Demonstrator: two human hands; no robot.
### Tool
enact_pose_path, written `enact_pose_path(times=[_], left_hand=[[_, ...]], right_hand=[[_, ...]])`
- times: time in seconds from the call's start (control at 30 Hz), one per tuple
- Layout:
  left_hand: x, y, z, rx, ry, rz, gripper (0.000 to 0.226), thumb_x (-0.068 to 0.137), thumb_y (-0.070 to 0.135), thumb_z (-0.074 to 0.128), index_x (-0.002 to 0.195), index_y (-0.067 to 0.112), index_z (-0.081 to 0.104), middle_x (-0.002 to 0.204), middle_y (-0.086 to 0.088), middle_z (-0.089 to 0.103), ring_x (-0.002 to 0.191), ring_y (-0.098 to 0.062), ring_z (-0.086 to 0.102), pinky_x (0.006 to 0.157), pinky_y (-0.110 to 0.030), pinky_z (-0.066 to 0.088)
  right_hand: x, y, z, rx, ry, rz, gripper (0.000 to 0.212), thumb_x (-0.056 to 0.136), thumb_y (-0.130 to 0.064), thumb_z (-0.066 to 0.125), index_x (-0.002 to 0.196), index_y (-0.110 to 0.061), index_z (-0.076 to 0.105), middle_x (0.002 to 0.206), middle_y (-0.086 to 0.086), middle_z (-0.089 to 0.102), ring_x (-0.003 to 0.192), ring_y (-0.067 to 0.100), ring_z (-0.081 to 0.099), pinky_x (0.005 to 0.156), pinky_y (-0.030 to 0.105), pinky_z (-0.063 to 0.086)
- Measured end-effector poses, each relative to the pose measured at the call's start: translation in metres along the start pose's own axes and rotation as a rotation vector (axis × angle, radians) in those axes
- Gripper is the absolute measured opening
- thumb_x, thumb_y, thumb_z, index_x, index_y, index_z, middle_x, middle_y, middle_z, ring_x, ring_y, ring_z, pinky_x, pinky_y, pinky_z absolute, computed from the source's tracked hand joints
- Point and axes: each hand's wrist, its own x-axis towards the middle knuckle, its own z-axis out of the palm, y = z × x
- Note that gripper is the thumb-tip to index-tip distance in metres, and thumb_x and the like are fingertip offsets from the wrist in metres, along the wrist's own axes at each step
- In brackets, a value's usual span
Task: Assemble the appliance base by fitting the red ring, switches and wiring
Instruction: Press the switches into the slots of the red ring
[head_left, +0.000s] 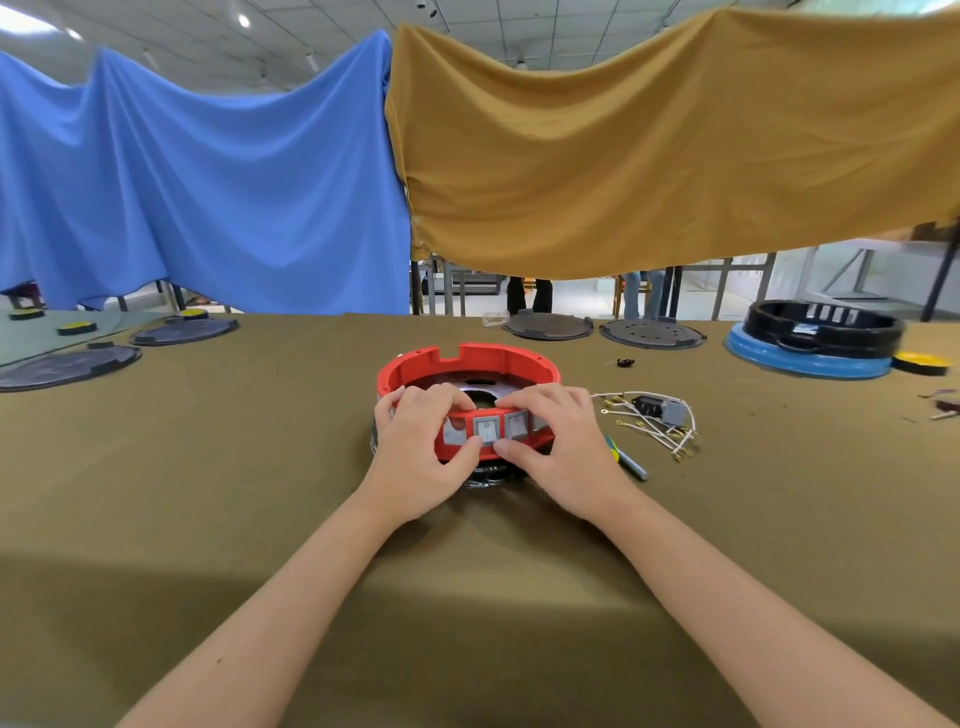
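Olive-draped table (208, 467) mid-frame, both hands (423, 441) clamped on red ring (467, 358), thumbs pressing grey switches (487, 431) home, wiring (649, 421) waiting right

Left hand (422, 453) and right hand (557, 448) on red ring's (467, 364) near wall, thumbs against grey switches (488, 431)

This looks like a workshop or assembly hall set up with worktables. Beyond the hands, a blue cloth (208, 171) and a mustard cloth (649, 156) hang as screens under a panelled ceiling (322, 31) with spot lights. The table (208, 467) is covered in olive fabric. Duplicate parts lie about: dark round plates (67, 366) far left of the left hand (421, 457), 2 more plates (652, 332) beyond the right hand (558, 447), and loose wires (654, 421) just right of it.
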Motion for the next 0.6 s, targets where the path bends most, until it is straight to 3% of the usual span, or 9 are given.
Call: enact_pose_path(times=[0.17,0.4,0.5,0.6], left_hand=[[0.000,-0.003,0.000,0.007,-0.020,0.009,0.026,0.080,0.043,0.056,0.102,0.029,0.057,0.090,0.026,0.049,0.093,0.002,0.048,0.104,-0.029,0.021],[0.000,-0.003,0.000,0.024,-0.031,0.000,0.023,0.080,0.030,0.055,0.104,0.029,0.057,0.093,0.027,0.051,0.093,-0.003,0.049,0.106,-0.028,0.020],[0.000,-0.004,0.000,0.049,-0.034,0.007,0.023,0.083,0.029,0.056,0.106,0.029,0.059,0.097,0.024,0.056,0.096,-0.005,0.050,0.106,-0.028,0.021],[0.001,-0.004,0.002,0.066,-0.032,0.029,0.022,0.087,0.030,0.058,0.109,0.029,0.060,0.102,0.022,0.057,0.099,-0.005,0.050,0.104,-0.020,0.017]], right_hand=[[0.003,-0.002,0.003,-0.066,0.037,-0.004,0.038,0.084,-0.028,0.076,0.119,-0.026,0.064,0.114,-0.011,0.054,0.113,0.009,0.034,0.094,0.023,0.037],[0.000,-0.001,0.000,0.010,0.009,-0.016,0.032,0.089,-0.030,0.070,0.121,-0.029,0.064,0.118,-0.014,0.054,0.116,0.008,0.034,0.096,0.017,0.032],[0.002,-0.001,-0.001,0.001,0.114,0.000,0.030,0.097,-0.023,0.059,0.127,-0.024,0.063,0.122,-0.014,0.056,0.117,0.004,0.038,0.098,0.017,0.032],[0.017,0.008,-0.013,-0.146,0.299,0.061,0.032,0.097,-0.015,0.055,0.128,-0.016,0.061,0.123,-0.004,0.058,0.118,0.009,0.039,0.093,0.018,0.029]])
